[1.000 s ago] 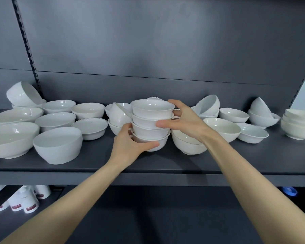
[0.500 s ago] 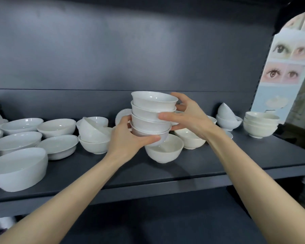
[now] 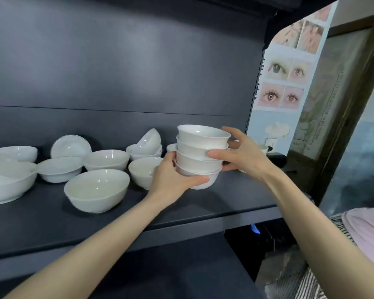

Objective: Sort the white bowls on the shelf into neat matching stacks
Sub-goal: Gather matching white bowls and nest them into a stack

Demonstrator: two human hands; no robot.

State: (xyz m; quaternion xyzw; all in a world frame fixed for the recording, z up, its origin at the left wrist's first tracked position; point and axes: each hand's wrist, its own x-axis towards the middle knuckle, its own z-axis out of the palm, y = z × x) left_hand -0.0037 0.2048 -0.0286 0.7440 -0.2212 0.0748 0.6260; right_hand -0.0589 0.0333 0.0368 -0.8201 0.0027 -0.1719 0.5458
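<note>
Step, our call: mid-carry of one finished pile. The shelf (image 3: 235,193) looks half sorted at best, with loose bowls (image 3: 106,159) over its left and middle and a bare strip at its right end. The stack of four small bowls (image 3: 200,154) is in both our hands over that bare strip, near the right upright. We can't tell if its foot touches the deck. The stack is upright, rims roughly level. Our left hand (image 3: 173,180) cups the bottom bowl, thumb curled along its front, other fingers hidden behind. Our right hand (image 3: 244,154) grips higher, thumb pressed on the second bowl's rim, fingers spread round the far side.

Next move, as we judge it: set it down flat on the bare strip, release the low hand last, then fetch matching small bowls. Glazed ware is slick; tilt it and the top bowl slides.

Surroundings:
- The back panel (image 3: 138,61) is dark and matte, and the deck is the same dark, flat finish.
- The lower shelf (image 3: 160,272) is dark too.
- A poster (image 3: 283,83) of eye pictures hangs right of the unit.
- A big bowl (image 3: 7,184) sits far left, a medium bowl (image 3: 96,190) front centre.
- A plate (image 3: 70,145) leans on the back panel.
- A tilted bowl (image 3: 150,139) rests in a short pile near it.
- A pink garment (image 3: 367,229) shows at the right edge.
</note>
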